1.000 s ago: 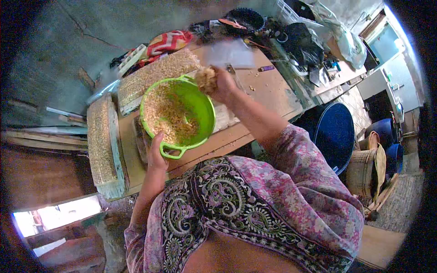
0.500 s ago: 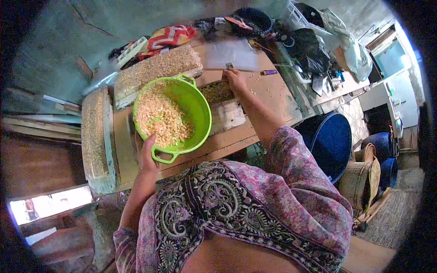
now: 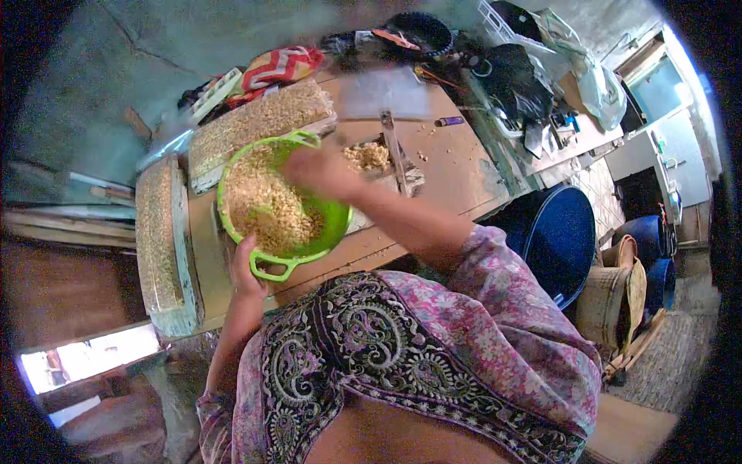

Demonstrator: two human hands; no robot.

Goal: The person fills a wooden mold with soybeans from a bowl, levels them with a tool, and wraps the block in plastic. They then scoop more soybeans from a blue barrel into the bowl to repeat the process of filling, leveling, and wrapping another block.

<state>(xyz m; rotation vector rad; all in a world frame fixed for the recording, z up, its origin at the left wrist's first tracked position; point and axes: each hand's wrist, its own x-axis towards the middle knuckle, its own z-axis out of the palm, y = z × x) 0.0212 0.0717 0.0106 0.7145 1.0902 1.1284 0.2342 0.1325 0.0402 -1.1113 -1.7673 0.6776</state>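
A bright green plastic basin (image 3: 338,228) with two loop handles is tilted toward me above the table. Pale yellowish beans (image 3: 267,205) fill much of it. My left hand (image 3: 249,271) grips the basin's near-left rim, thumb on top. Over the basin's right side is my right hand (image 3: 321,172), its fingers smeared by motion, so I cannot see whether they hold beans. Just right of the basin, a small heap of beans (image 3: 368,157) lies in a long wooden mould. A narrow wooden strip (image 3: 393,147) lies across the mould at the heap's right side.
Two long plastic-wrapped bean slabs, a back one (image 3: 263,120) and a left one (image 3: 158,232), flank the basin. A clear plastic sheet (image 3: 386,93) and a purple tube (image 3: 448,121) lie behind. A blue barrel (image 3: 560,243) stands right of the table (image 3: 464,166).
My right hand has moved left from the mould to the basin, leaving the wooden strip behind. A bean heap now shows in the mould. My left hand still holds the basin.
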